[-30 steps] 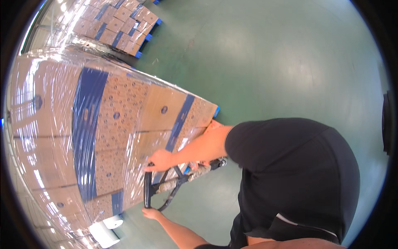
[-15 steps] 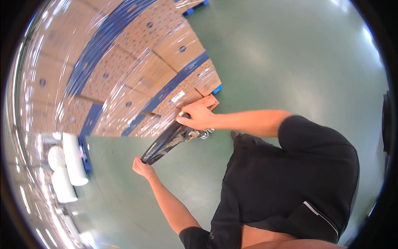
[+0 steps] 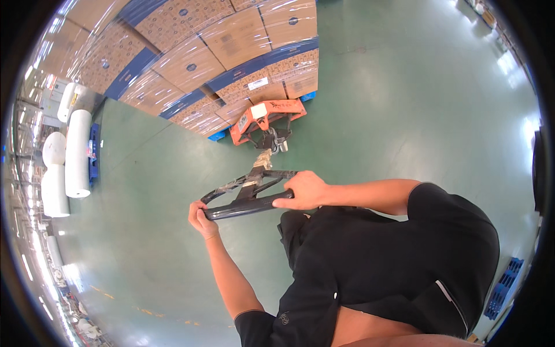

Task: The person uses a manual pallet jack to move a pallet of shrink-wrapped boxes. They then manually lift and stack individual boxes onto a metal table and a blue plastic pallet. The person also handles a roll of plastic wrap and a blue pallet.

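Observation:
Both my hands grip the black loop handle of an orange pallet jack. My left hand is closed around the handle's left end. At its right end, my right hand wraps the grip, thumb along the near bar. Tan tape is wound round the handle's shaft, which runs down to the jack's orange frame. Beyond the frame stands a tall stack of cardboard boxes in clear stretch wrap, resting on a blue pallet. The jack's forks are hidden beneath the load.
Large white rolls lie at the left, beside a blue pallet. Another blue pallet is at the lower right. Green floor stretches around the jack, with worn yellow marks at the lower left.
The handle has swung from a steep slant to nearly level across my view. The box stack has shifted up and farther off, uncovering the jack's orange frame. Both hands have kept their hold.

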{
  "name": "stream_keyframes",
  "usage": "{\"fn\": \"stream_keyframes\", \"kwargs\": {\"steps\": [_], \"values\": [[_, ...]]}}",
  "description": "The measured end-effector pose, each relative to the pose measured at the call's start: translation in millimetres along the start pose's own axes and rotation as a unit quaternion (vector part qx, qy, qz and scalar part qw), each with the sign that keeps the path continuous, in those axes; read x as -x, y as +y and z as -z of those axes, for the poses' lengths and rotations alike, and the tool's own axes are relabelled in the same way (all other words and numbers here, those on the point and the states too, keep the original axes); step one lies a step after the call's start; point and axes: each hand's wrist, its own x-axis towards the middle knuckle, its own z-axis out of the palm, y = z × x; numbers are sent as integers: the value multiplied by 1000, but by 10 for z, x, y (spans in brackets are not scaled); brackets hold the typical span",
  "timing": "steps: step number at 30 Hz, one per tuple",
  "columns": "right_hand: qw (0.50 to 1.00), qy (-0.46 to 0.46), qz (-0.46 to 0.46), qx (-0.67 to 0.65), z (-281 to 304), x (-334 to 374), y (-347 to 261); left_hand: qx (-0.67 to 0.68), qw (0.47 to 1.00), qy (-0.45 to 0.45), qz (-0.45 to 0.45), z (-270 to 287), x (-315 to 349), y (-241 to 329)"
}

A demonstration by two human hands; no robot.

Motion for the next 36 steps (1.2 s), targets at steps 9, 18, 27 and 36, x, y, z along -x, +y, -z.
{"fn": "stream_keyframes", "kwargs": {"steps": [9, 18, 27, 36], "values": [[996, -65, -60, 21, -200, 81, 11, -80, 995, -51, -41, 156, 354, -7], [987, -71, -141, 34, -486, -42, -189, -70, 991, -79, -83, 284, 227, -279], [986, -102, -115, 59, -738, -138, -404, -45, 989, -90, -106, 515, 108, -484], [983, -115, -127, 73, -434, -21, -530, -45, 988, -106, -101, 529, 10, -180]]}}
